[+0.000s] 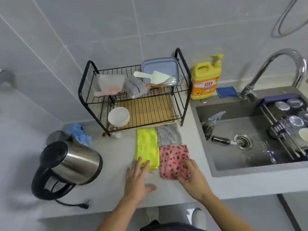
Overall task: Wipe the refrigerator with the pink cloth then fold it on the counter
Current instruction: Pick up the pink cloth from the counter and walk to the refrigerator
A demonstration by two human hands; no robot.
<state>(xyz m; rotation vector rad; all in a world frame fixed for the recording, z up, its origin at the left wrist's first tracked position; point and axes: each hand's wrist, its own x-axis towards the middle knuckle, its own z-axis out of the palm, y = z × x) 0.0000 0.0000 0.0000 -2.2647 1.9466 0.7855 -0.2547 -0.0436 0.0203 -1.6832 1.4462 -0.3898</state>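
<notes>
Left hand (138,179) flat, open; right hand (191,175), fingers (185,162) blurred, curled around pink cloth (171,157) corner

I see a soft pink cloth (173,160) on the matt grey counter (113,164), a shiny metal kettle (78,161), and a black wire rack (133,95).

Pink cloth (172,160) with dark spots — folded, flat on the counter (108,189) beside the sink.

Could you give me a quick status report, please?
Left hand open, fingertips on yellow cloth. Right hand grips pink cloth, folded on counter. Nothing blocking.
</notes>
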